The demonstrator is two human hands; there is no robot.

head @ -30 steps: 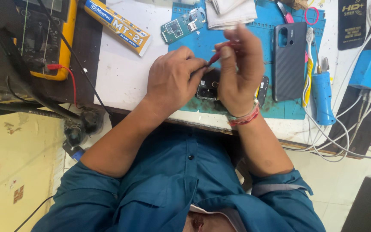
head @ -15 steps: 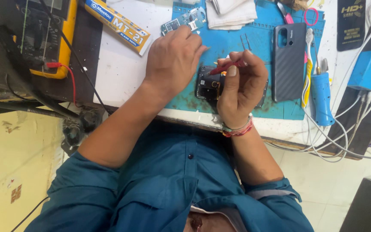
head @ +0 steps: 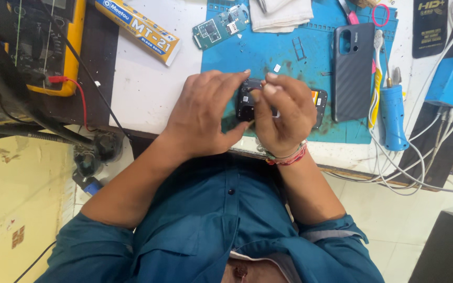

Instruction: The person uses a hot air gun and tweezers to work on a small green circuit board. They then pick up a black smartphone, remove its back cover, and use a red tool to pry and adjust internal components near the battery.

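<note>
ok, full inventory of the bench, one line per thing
opened phone: 1, black, on mat, held by both hands
mat: 1, blue, bench centre
circuit board: 1, green, mat's top left
back cover: 1, dark grey, mat's right side
multimeter: 1, yellow, far left
glue tube box: 1, orange, left of the mat
cloth: 1, white, top
handheld tool: 1, blue, right of the cover
left hand: 1, on phone
right hand: 1, on phone

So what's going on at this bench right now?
A person in a teal shirt works on an opened black phone lying on a blue mat. Both hands meet over it: the left hand touches its left end, and the right hand covers its middle, fingertips pinched. Whether it holds a tool cannot be seen. A green circuit board and a dark back cover lie apart on the mat.
</note>
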